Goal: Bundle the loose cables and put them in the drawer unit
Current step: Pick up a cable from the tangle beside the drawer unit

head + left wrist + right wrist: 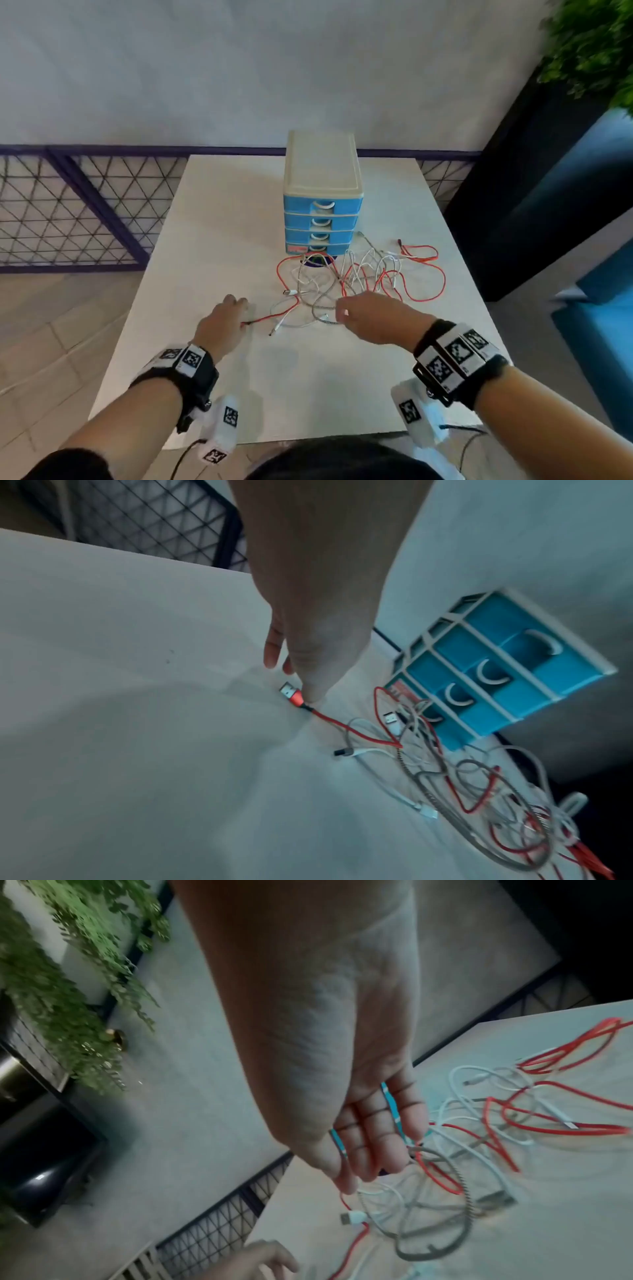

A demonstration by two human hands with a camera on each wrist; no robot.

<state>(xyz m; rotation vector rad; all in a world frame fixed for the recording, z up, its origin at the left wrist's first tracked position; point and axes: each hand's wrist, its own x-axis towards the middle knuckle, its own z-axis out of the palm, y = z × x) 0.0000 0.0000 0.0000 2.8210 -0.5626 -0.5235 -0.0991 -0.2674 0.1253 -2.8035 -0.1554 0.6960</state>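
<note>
1. My left grip (pixel 224 320) presses the red cable's plug (pixel 291 693) onto the table (pixel 212 219), fingers straight.
2. My right grip (pixel 371 318) hovers released over the cables (pixel 346 284), which lie tangled before the closed drawers (pixel 322 222).

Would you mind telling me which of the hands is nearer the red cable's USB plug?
Left. The left hand has a fingertip on the red cable's USB plug; the right hand hovers over the tangle, well to the plug's right.
</note>
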